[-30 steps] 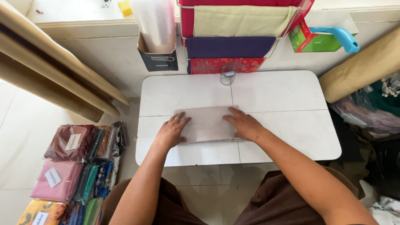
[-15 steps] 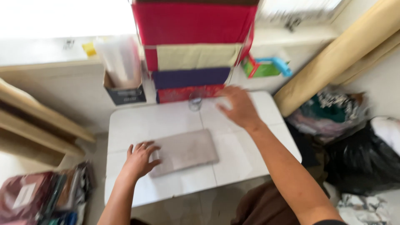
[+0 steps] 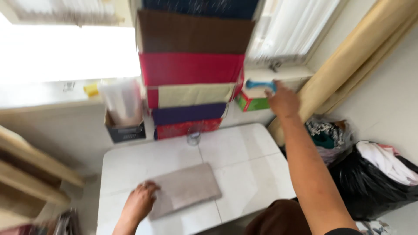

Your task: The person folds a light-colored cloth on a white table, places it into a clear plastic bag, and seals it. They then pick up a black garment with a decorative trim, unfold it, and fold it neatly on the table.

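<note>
Two hands work far apart here. The left hand [image 3: 140,201] presses flat, fingers spread, on the near left corner of a folded grey-beige cloth [image 3: 185,189], which lies slightly askew on the white folding table [image 3: 248,174], its near edge close to the table's front edge. The right hand [image 3: 283,101] reaches up and away to a blue handle [image 3: 260,84] above a green and red box [image 3: 253,102] on the sill; whether its fingers have closed on the handle, I cannot tell, for the view is blurred. The table's right half lies bare beyond the cloth. A small clear glass [image 3: 194,135] stands at the table's far edge, against a stack of coloured fabric packs [image 3: 191,87]. Black bags [image 3: 374,182] of cloth crowd the table's right side.
</note>
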